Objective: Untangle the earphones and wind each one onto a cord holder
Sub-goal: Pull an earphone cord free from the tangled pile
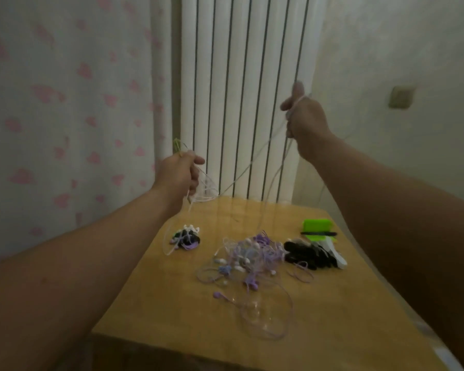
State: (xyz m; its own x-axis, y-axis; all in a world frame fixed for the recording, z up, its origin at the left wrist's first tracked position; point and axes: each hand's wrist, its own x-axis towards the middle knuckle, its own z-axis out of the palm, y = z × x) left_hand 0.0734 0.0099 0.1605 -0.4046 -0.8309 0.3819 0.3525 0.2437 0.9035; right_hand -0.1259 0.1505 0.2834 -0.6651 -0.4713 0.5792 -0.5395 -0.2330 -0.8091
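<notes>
Two bare forearms reach up from the lower corners over a small wooden table [172,303]. Between the hands slants a pale earphone cord [248,167], low at the left hand [178,172] and high at the right hand [304,116].

Risk, as a judgement: thin strands also hang from the right hand down towards the loose tangle of earphones [249,259] on the table. If they are caught in it, pulling higher would likely tighten knots or drag the heap towards the table edge. The loose loops under the left hand could also slip free if the line is pulled hard.

The left fingers are curled into a fist around a few loops of the cord, with a yellow-green tip [178,145] poking above it, too blurred to name. The right fingers are curled round the cord, which crosses the back of that hand.

An already wound bundle [186,236] lies to the left of the tangle. Black cord holders [310,254] and a green holder [318,228] lie to its right. A white radiator [252,76] stands behind the table.
</notes>
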